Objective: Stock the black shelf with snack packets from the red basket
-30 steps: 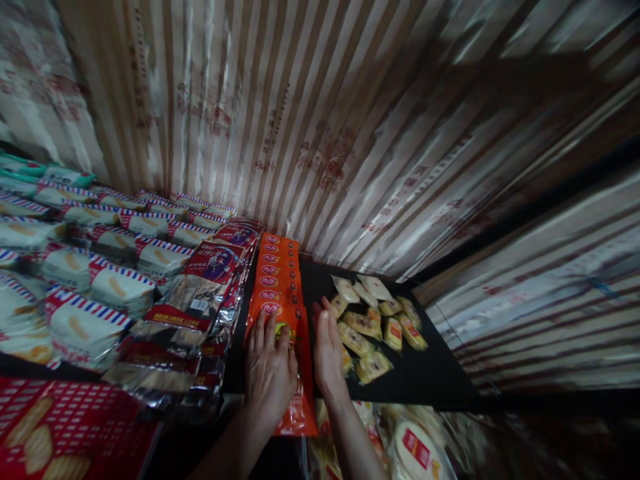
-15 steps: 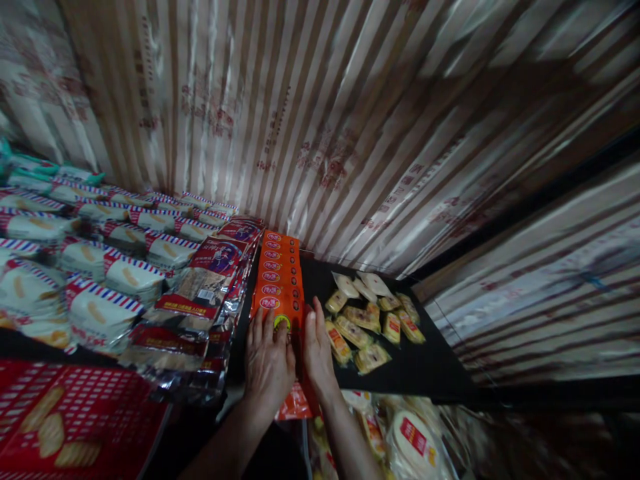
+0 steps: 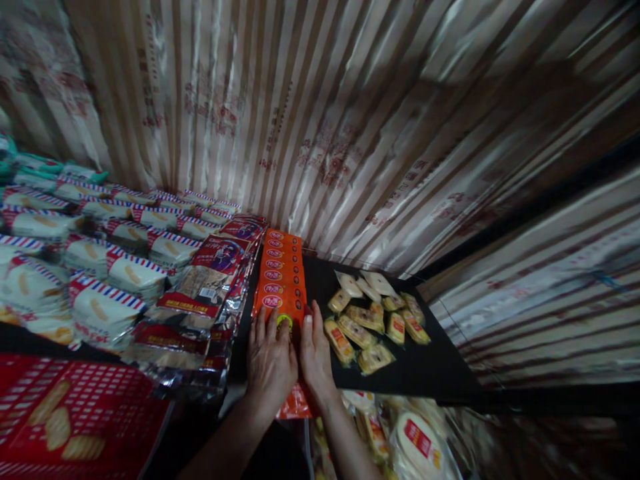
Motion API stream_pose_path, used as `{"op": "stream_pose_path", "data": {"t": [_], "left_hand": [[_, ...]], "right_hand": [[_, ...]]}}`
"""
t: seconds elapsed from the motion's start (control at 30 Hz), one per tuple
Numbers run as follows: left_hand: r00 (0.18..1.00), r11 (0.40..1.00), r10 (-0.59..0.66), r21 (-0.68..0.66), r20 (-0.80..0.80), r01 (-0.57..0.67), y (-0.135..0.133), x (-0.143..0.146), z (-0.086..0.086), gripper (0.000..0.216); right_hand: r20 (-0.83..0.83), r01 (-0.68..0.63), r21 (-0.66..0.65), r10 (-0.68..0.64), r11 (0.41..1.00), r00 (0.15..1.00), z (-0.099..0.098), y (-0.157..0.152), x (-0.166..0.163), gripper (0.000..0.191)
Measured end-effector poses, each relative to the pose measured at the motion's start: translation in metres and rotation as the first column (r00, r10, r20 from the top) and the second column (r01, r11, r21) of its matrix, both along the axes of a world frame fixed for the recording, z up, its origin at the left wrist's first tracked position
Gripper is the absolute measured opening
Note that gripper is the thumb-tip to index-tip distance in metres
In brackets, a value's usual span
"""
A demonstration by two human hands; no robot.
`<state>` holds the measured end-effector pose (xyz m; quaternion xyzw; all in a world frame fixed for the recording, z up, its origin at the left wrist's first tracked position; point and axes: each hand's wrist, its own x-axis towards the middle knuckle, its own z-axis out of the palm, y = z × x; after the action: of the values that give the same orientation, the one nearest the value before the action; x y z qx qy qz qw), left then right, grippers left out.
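A row of overlapping orange snack packets (image 3: 278,270) lies on the black shelf, running toward the back wall. My left hand (image 3: 271,360) rests on the nearest packet, palm down with its fingers stretched out. Along the right edge of the same packets lies my right hand (image 3: 316,353), fingers straight and pointing away from me. Neither hand grips anything. Part of the front packet is covered by my hands; its lower orange end shows beneath my wrists.
Left of the orange row are stacked dark red pouches (image 3: 213,267) and white bags with striped tops (image 3: 135,270). A red basket (image 3: 125,413) stands at front left. Small yellow wrapped cakes (image 3: 375,359) lie on the black shelf (image 3: 420,373) at right. Below are round wrapped pastries (image 3: 417,437).
My right hand has moved slightly inward, pressing closer against the orange packets' right side. My left hand stays in nearly the same place. The view has shifted a little.
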<state>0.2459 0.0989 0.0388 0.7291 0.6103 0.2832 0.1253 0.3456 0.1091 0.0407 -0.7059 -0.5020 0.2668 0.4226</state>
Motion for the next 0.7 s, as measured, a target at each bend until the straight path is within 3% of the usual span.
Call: {"op": "stream_pose_path", "data": {"t": [0.1,0.27,0.37,0.7], "left_hand": [[1.000,1.000,-0.001,-0.002,-0.003,0.001,0.000,0.000,-0.001,0.037],[1.000,1.000,-0.009,0.004,-0.007,0.009,0.001,-0.001,-0.001,0.035],[1.000,1.000,-0.007,-0.012,-0.004,0.007,0.001,-0.001,-0.001,0.038],[1.000,0.999,0.009,-0.032,0.015,-0.009,0.001,0.001,0.002,0.039]], "right_hand": [[0.094,-0.026,0.010,0.025,1.000,0.995,-0.007,-0.001,0.000,0.071],[0.300,-0.150,0.167,0.095,0.974,0.949,-0.020,0.000,0.006,0.055],[0.347,-0.204,0.191,0.129,0.960,0.929,-0.021,0.009,0.012,0.050],[0.109,-0.011,0.052,0.005,0.999,0.994,-0.009,0.047,0.013,0.062]]}}
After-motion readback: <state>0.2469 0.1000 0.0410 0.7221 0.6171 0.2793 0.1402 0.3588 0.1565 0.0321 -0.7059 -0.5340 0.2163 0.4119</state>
